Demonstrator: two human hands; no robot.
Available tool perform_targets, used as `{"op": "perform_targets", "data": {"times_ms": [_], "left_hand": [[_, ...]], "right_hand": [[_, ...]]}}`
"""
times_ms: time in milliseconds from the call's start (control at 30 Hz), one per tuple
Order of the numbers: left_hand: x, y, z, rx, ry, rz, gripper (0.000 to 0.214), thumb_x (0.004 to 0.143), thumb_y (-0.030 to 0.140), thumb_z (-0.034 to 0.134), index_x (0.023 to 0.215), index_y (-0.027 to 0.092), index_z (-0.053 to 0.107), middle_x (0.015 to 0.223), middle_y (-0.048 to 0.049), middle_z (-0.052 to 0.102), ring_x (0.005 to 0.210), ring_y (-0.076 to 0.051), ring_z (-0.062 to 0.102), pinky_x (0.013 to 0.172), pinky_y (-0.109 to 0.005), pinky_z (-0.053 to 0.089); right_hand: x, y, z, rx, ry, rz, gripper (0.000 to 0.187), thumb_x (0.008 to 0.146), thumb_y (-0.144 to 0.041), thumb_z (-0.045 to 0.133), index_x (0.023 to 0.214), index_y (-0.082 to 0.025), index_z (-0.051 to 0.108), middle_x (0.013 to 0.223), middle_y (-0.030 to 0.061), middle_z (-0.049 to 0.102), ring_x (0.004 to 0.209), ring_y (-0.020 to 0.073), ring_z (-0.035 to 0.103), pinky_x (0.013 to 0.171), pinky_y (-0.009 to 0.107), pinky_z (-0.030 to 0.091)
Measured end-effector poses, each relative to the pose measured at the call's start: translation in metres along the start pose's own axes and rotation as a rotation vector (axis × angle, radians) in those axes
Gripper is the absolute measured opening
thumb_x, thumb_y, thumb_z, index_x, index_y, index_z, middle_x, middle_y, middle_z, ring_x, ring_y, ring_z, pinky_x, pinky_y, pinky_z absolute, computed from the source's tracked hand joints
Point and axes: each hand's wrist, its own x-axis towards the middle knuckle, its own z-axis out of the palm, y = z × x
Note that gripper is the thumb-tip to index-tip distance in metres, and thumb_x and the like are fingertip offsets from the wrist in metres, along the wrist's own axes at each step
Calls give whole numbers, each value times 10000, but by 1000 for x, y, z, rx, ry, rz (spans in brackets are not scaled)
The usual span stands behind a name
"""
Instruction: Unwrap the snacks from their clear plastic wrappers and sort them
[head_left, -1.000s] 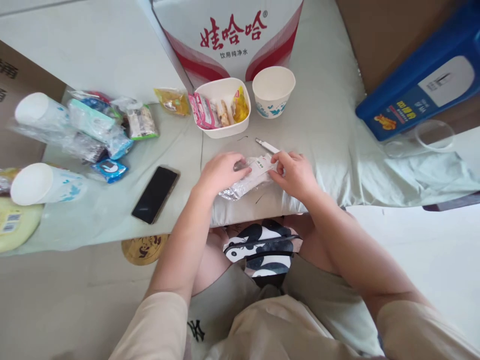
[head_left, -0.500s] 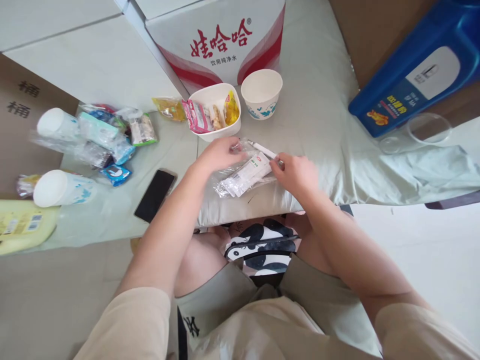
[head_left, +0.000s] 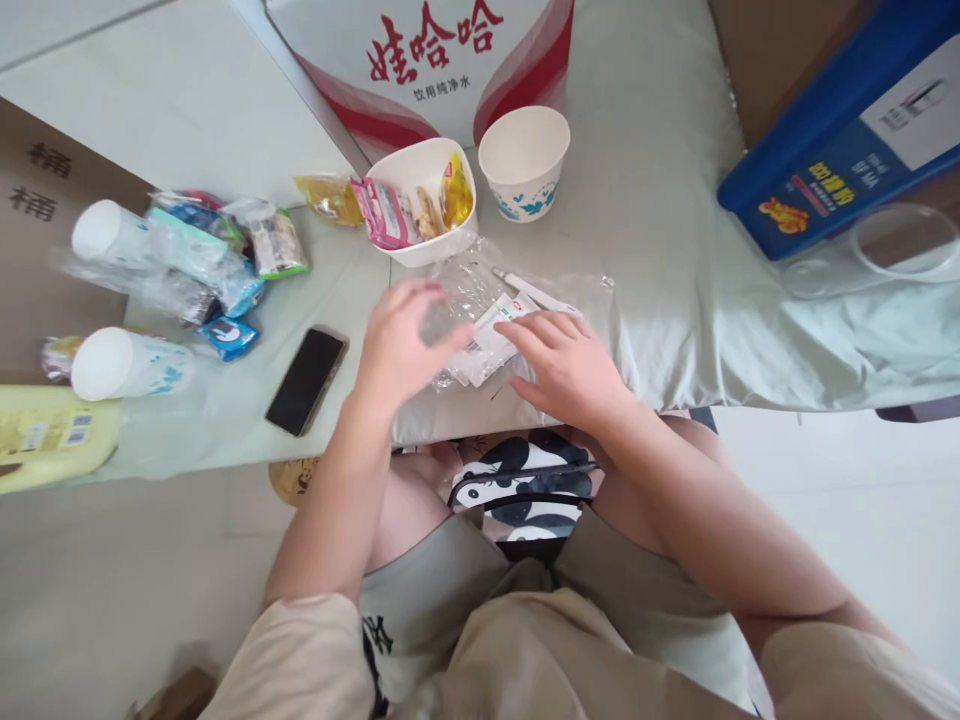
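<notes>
My left hand (head_left: 405,345) is raised over the left side of a clear plastic wrapper (head_left: 459,275), fingers apart and holding nothing. Fingers spread, my right hand (head_left: 566,368) rests over the near right part of the wrapper and partly covers a white printed packet (head_left: 491,345). A slim white pen-like stick (head_left: 536,291) lies on the wrapper just beyond my right fingers. Past the wrapper stands a white tub (head_left: 420,248) with a pink packet (head_left: 384,215) and a yellow packet (head_left: 455,195) in it. A paper cup (head_left: 523,165) stands upright beside the tub.
On the left lie a black phone (head_left: 307,382), two tipped paper cups (head_left: 131,365) and a pile of snack packets (head_left: 202,250). A yellow bottle (head_left: 56,435) lies at the left edge. Right are a blue bottle (head_left: 817,190) and a clear plastic cup (head_left: 862,255). A carton (head_left: 427,85) stands behind.
My right hand has let go of the white stick, which now lies on the wrapper, and its fingers have spread. My left hand has moved left and toward me, off the wrapper.
</notes>
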Motion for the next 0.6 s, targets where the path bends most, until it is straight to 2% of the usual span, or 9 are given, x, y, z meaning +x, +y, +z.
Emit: {"op": "perform_targets", "data": {"times_ms": [67,133,233,267,333,367,433,500,600], "left_hand": [[-35,4,-1,57,-115,131,225,783,341,740,969,218,709,1323,-89,633,1304,-313,542,1134,-487,414],[-65,4,4,54,-114,226,38,838,229,673,811,208,689,1170,-79,705,1177,-268,624,1067,-452,474],[-99,0,12,-28,-72,332,150,908,135,572,806,200,661,892,-39,741,878,-173,683,862,-339,543],[-109,0,14,-39,-60,353,152,918,127,563,824,200,658,850,-27,741,816,-158,678,815,-322,538],[-127,-1,14,-32,-51,368,153,927,124,557,843,203,657,841,-16,752,764,-146,676,769,-309,522],[-135,-1,13,-37,-57,361,162,931,127,550,842,208,658,840,-10,756,751,-142,678,760,-305,518],[-145,-2,9,-94,-83,303,173,931,151,544,828,222,663,824,-1,756,734,-135,683,744,-290,524],[-143,-3,3,-162,-54,164,180,927,191,540,802,233,663,797,-2,742,731,-138,678,743,-285,539],[-116,-9,-2,-94,98,-116,154,921,251,541,878,241,688,921,-43,738,911,-193,678,882,-352,550]], "right_hand": [[3,-6,0,-45,-169,3,329,923,-179,491,1203,-178,664,1051,113,734,1042,272,634,953,398,413],[4,-10,-3,-69,-329,38,274,941,-169,459,1077,-194,697,961,89,746,880,238,661,818,359,425],[0,-15,-7,-42,-472,81,251,966,-284,478,1084,-233,693,876,56,751,705,204,646,628,305,361],[0,-16,-7,-28,-474,89,266,973,-327,473,1093,-238,693,836,50,747,682,204,640,603,300,346],[1,-16,-4,1,-376,85,314,993,-331,424,1102,-226,700,859,62,751,738,217,657,615,309,383],[4,-15,-1,14,-288,66,331,991,-279,401,1119,-217,700,950,79,759,826,228,672,664,322,425],[13,-13,7,21,-126,5,397,934,-148,401,1217,-204,673,1225,111,715,1094,259,643,858,370,474],[22,-9,17,-8,-86,-48,527,848,-84,449,1336,-199,612,1422,113,611,1324,301,512,1066,461,397],[30,-6,28,-75,-159,-53,659,788,-94,504,1439,-194,522,1434,126,594,1423,346,401,1184,576,235]]}}
